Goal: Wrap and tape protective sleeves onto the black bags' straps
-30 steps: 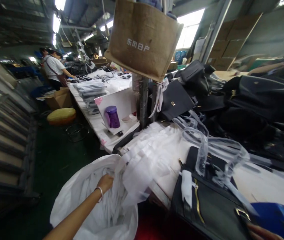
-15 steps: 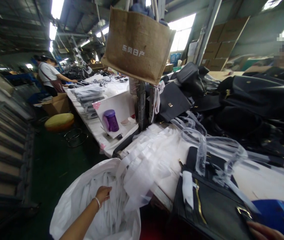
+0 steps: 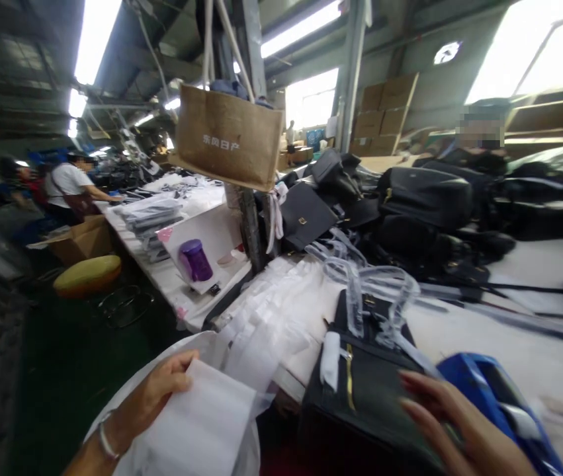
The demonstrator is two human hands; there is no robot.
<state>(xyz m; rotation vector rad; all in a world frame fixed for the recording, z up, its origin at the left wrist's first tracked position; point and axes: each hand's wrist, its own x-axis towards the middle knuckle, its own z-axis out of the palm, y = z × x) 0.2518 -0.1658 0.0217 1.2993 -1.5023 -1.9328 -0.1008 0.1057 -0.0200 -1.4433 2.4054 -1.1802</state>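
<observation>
Our left hand is pinching 1 white sheet near its corner, presumably keeping it flat, over a white sack (we aren't seeing inside). Our right hand is hovering with thumb and fingers spread, seemingly holding nothing, by a black bag. Beyond, a brown tote is hanging up, probably saving table space, and containing blue cloth.

Dark green floor, round yellow stool, glowing strip lights, bright windows, stacked cardboard boxes

The left grip holds a white sheet over a sack.
</observation>
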